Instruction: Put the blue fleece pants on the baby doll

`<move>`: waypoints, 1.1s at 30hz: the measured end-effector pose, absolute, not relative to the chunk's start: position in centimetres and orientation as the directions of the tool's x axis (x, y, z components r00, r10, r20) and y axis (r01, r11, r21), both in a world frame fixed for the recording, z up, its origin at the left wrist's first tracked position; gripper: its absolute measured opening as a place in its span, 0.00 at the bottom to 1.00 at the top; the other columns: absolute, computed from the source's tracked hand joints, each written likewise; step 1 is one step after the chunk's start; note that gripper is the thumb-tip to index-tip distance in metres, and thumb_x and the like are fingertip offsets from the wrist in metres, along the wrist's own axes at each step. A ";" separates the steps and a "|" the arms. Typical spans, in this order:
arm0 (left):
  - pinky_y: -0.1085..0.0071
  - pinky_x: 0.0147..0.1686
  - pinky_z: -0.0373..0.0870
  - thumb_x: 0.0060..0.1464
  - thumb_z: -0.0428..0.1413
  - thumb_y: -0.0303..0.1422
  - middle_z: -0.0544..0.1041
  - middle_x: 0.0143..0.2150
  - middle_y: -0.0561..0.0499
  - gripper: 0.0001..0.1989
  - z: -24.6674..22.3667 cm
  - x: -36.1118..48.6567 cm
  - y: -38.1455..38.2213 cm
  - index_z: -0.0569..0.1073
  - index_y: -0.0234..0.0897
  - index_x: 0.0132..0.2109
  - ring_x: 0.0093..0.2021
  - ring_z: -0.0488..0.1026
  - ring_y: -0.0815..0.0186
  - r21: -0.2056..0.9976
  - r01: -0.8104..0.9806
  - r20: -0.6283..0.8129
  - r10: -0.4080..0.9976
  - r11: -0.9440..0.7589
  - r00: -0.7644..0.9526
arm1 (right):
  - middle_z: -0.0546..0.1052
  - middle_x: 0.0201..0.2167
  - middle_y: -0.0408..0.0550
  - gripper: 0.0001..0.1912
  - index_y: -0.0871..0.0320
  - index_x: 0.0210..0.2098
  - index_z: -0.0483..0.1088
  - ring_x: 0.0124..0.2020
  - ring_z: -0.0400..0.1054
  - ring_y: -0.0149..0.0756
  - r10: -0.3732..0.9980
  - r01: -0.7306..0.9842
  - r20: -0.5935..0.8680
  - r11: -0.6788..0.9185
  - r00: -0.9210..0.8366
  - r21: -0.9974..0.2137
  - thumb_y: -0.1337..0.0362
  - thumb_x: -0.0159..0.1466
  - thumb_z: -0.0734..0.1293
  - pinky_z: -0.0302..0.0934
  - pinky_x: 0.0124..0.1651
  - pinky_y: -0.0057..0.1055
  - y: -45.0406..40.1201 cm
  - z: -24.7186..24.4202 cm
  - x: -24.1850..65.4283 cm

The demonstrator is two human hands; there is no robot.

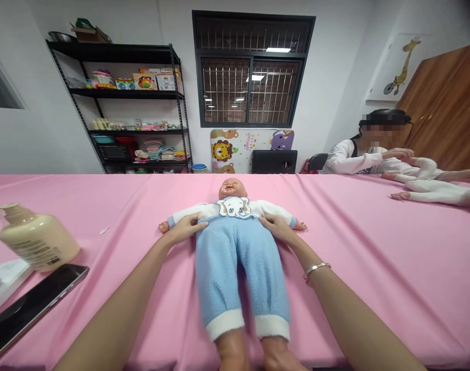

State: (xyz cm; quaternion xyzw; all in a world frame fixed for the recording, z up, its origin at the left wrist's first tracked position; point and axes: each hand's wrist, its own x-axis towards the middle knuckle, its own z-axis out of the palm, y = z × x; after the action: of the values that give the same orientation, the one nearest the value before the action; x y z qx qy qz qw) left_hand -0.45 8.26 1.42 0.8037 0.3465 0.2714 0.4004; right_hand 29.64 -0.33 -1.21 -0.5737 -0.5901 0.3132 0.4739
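A baby doll (232, 188) lies on its back with its arms spread. It wears a white long-sleeved top with an elephant face (235, 208) on the chest and fluffy blue trousers (219, 257) with white cuffs. At one side of the waist, my left hand (186, 228) grips the trousers' waistband between thumb and fingers. My right hand (275, 226) pinches the waistband on the opposite side; its fingertips are partly hidden. The trousers reach up to the elephant face, and the doll's bare feet point toward me.
A pink cloth (150, 319) covers the table. To the left are a pump bottle (42, 239), a dark phone (37, 306) and a white object (5, 286). A person (351, 154) at the right handles another doll (432, 188). Shelves (130, 93) stand behind.
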 end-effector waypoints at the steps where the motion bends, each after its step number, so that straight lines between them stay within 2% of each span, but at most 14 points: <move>1: 0.71 0.32 0.60 0.46 0.53 0.44 0.64 0.27 0.53 0.14 1.5 -0.6 8.3 0.66 0.36 0.28 0.31 0.62 0.64 0.830 0.348 0.136 0.764 -0.436 0.631 | 0.56 0.18 0.39 0.26 0.59 0.18 0.57 0.23 0.47 0.27 0.984 0.410 0.167 0.127 0.063 -0.903 0.41 0.51 0.64 0.43 0.26 0.27 -0.4 -1.2 29.9; 4: 0.68 0.39 0.62 0.43 0.51 0.34 0.68 0.30 0.52 0.06 1.7 -1.0 8.3 0.69 0.35 0.28 0.35 0.65 0.61 0.824 0.375 0.041 0.705 -0.424 0.708 | 0.63 0.22 0.41 0.22 0.60 0.20 0.63 0.27 0.53 0.29 0.994 0.354 0.044 0.077 -0.100 -0.932 0.47 0.53 0.65 0.50 0.32 0.28 -1.0 -0.8 31.1; 6: 0.67 0.42 0.63 0.39 0.50 0.28 0.70 0.32 0.51 0.08 1.8 -0.9 8.1 0.70 0.35 0.30 0.37 0.67 0.60 0.826 0.354 0.042 0.673 -0.440 0.738 | 0.67 0.25 0.42 0.17 0.61 0.23 0.67 0.30 0.57 0.30 0.987 0.252 0.007 0.048 -0.160 -0.966 0.52 0.51 0.69 0.52 0.36 0.28 -1.2 -0.8 31.9; 8: 0.66 0.43 0.63 0.38 0.51 0.27 0.72 0.36 0.49 0.11 1.7 -0.4 7.7 0.71 0.35 0.34 0.40 0.67 0.60 0.824 0.311 0.101 0.663 -0.474 0.742 | 0.68 0.26 0.42 0.16 0.61 0.26 0.68 0.30 0.59 0.29 0.995 0.129 0.017 0.030 -0.100 -0.991 0.54 0.48 0.72 0.54 0.37 0.28 -1.1 -1.0 32.4; 12: 0.65 0.43 0.65 0.39 0.57 0.31 0.71 0.40 0.46 0.18 1.2 0.7 7.1 0.69 0.34 0.41 0.41 0.68 0.59 0.843 0.251 0.180 0.690 -0.475 0.701 | 0.68 0.26 0.40 0.19 0.59 0.30 0.66 0.28 0.61 0.28 0.996 -0.122 0.050 0.058 0.074 -0.991 0.53 0.47 0.72 0.56 0.36 0.27 -0.6 -1.5 31.4; 14: 0.64 0.42 0.66 0.38 0.58 0.32 0.71 0.40 0.46 0.19 1.0 1.1 7.0 0.68 0.34 0.41 0.41 0.68 0.59 0.863 0.232 0.187 0.710 -0.449 0.679 | 0.67 0.25 0.39 0.19 0.57 0.32 0.64 0.27 0.60 0.28 0.988 -0.159 0.033 0.057 0.148 -0.986 0.52 0.48 0.70 0.56 0.33 0.27 -0.3 -1.8 30.3; 16: 0.63 0.43 0.66 0.38 0.58 0.31 0.72 0.39 0.47 0.18 0.9 1.3 7.0 0.68 0.34 0.40 0.41 0.69 0.59 0.869 0.221 0.200 0.723 -0.443 0.662 | 0.66 0.23 0.38 0.17 0.57 0.31 0.63 0.25 0.58 0.28 0.967 -0.053 0.055 0.070 0.250 -0.996 0.52 0.50 0.68 0.54 0.30 0.26 0.1 -2.0 29.4; 18: 0.62 0.44 0.65 0.38 0.57 0.31 0.72 0.39 0.47 0.17 0.8 1.4 7.1 0.68 0.34 0.39 0.42 0.68 0.58 0.864 0.219 0.217 0.728 -0.453 0.651 | 0.66 0.22 0.40 0.15 0.59 0.27 0.63 0.26 0.57 0.29 0.943 0.161 0.150 0.105 0.296 -0.981 0.52 0.53 0.66 0.52 0.30 0.27 0.5 -2.0 28.9; 20: 0.61 0.44 0.65 0.37 0.57 0.31 0.72 0.38 0.46 0.17 0.6 1.4 7.2 0.68 0.33 0.39 0.42 0.68 0.57 0.854 0.233 0.223 0.733 -0.465 0.643 | 0.67 0.23 0.41 0.16 0.60 0.24 0.64 0.27 0.57 0.31 0.942 0.343 0.241 0.153 0.233 -0.927 0.52 0.55 0.64 0.52 0.32 0.28 0.5 -1.9 29.0; 23: 0.61 0.44 0.66 0.38 0.56 0.30 0.72 0.38 0.46 0.16 0.4 1.5 7.4 0.68 0.33 0.39 0.42 0.68 0.57 0.848 0.247 0.207 0.722 -0.469 0.660 | 0.68 0.24 0.42 0.18 0.61 0.24 0.66 0.28 0.58 0.31 0.978 0.360 0.198 0.164 0.060 -0.918 0.50 0.55 0.64 0.52 0.33 0.28 0.2 -1.7 29.9; 27: 0.62 0.42 0.66 0.40 0.52 0.30 0.72 0.37 0.48 0.14 0.6 1.8 7.1 0.68 0.32 0.39 0.39 0.69 0.59 0.837 0.253 0.201 0.702 -0.486 0.683 | 0.71 0.28 0.43 0.20 0.62 0.32 0.69 0.30 0.61 0.30 0.998 0.087 0.029 0.034 -0.058 -0.996 0.51 0.51 0.70 0.56 0.36 0.28 -0.4 -2.2 30.9; 30: 0.63 0.42 0.65 0.40 0.49 0.29 0.73 0.38 0.49 0.14 0.9 2.0 6.8 0.69 0.33 0.38 0.40 0.68 0.59 0.821 0.260 0.229 0.711 -0.508 0.665 | 0.73 0.33 0.44 0.21 0.60 0.37 0.69 0.35 0.65 0.32 0.998 -0.194 0.066 0.060 -0.024 -0.979 0.53 0.49 0.72 0.59 0.41 0.30 -0.3 -2.7 30.1; 33: 0.64 0.39 0.65 0.36 0.46 0.28 0.73 0.34 0.51 0.13 0.8 2.2 6.7 0.69 0.34 0.33 0.36 0.67 0.60 0.843 0.277 0.210 0.757 -0.461 0.619 | 0.74 0.37 0.45 0.22 0.57 0.39 0.69 0.39 0.66 0.35 0.991 -0.345 0.105 0.126 0.079 -0.930 0.54 0.48 0.73 0.60 0.45 0.31 0.2 -2.9 28.5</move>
State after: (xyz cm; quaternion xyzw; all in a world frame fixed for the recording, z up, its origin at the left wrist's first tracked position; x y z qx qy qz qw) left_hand 2.15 6.69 0.83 0.8021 0.3222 0.2947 0.4073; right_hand 28.51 0.22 -2.90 -0.3877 -0.4166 0.5356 0.6239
